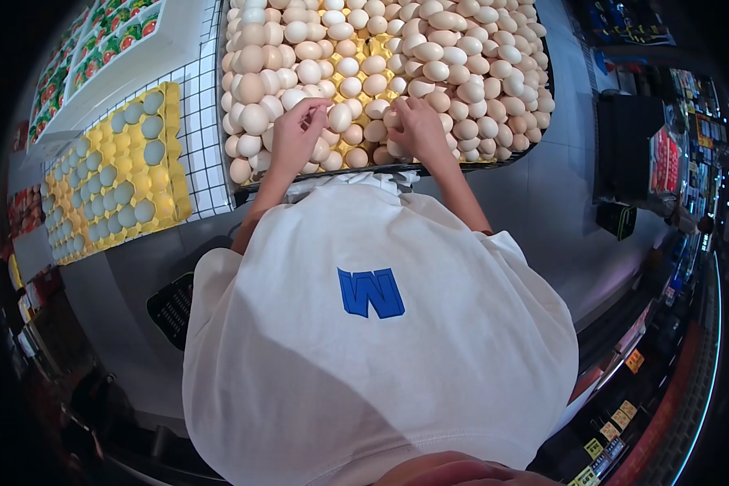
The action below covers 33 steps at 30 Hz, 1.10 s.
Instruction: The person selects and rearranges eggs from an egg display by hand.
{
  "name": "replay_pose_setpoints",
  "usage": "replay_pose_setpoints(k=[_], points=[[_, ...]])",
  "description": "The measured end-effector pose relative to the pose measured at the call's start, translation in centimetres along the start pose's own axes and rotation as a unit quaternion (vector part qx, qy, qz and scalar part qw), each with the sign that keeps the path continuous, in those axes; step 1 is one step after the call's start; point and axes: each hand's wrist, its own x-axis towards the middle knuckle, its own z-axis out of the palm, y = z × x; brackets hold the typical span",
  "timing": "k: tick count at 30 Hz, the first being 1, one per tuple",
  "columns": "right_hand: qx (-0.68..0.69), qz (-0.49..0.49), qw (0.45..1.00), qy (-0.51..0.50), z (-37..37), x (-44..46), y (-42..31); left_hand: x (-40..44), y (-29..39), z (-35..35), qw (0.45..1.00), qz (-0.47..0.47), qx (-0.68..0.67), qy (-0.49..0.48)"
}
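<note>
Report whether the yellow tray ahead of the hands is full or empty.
Neither, partly filled: eggs sit in the yellow tray, yet bare yellow shows among them; covered parts I cannot tell.

Fisheye corners fade black; a diagonal shadow (292, 397) crosses the shirt (381, 348).

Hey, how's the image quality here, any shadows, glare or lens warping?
In the head view, fisheye curving with black corners; a shadow across the lower left of the white shirt; a bright, bowed light strip at right; eggs, left hand and right hand fairly sharp.
</note>
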Motion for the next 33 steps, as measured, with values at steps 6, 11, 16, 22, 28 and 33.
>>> replay_pose_setpoints(k=[6,11,16,22,28,33], points=[[-0.047,0.018,0.999,0.013,-0.2,0.1,-1.1,0.0,0.2,0.0,1.000,0.001,0.011,-0.004],[-0.028,0.032,0.999,-0.014,-0.4,0.0,-1.4,0.0,0.1,0.0,1.000,-0.003,-0.005,-0.006],[-0.016,0.015,1.000,0.002,-0.3,-0.1,-1.1,0.0,0.2,0.0,1.000,-0.007,-0.003,-0.007],[0.065,0.032,0.997,0.017,-1.1,0.2,-0.4,0.0,0.3,-0.1,1.000,-0.009,0.007,-0.013],[0.073,0.028,0.989,0.126,-3.2,1.3,0.3,0.0,0.2,-0.1,1.000,-0.002,0.000,0.003],[0.095,0.022,0.987,0.129,-2.6,2.0,-1.1,-0.1,0.2,-0.3,1.000,-0.008,-0.003,0.013]])
